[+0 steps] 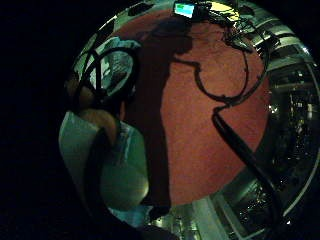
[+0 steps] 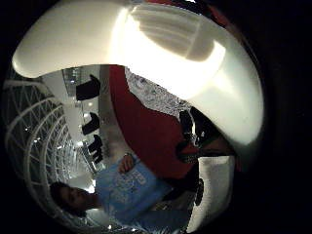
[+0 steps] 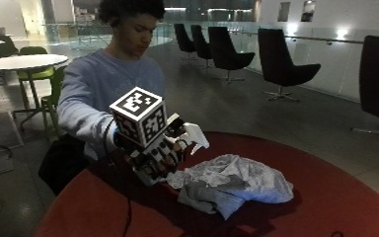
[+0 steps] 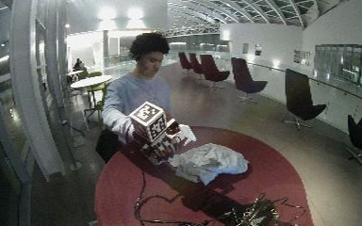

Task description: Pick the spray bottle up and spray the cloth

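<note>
In the outside view my gloved right hand (image 3: 153, 155) grips a white spray bottle (image 3: 195, 136) and holds it lifted over the round red table (image 3: 334, 197). Its nozzle points toward a crumpled grey-white cloth (image 3: 235, 182) that lies on the table just beside and below the hand. The wide outside view shows the same: hand (image 4: 159, 143), bottle (image 4: 186, 133), cloth (image 4: 206, 162). The bottle's white spray head (image 2: 170, 58) fills much of the thumb side palm view, with the cloth (image 2: 156, 95) beyond it. The pale bottle body (image 1: 115, 170) sits close in the little finger side view.
Black cables (image 4: 168, 212) and a small device (image 4: 250, 214) lie on the near part of the table. A cable (image 1: 235, 95) also curls over the red top. Black chairs (image 3: 282, 64) stand behind, off the table.
</note>
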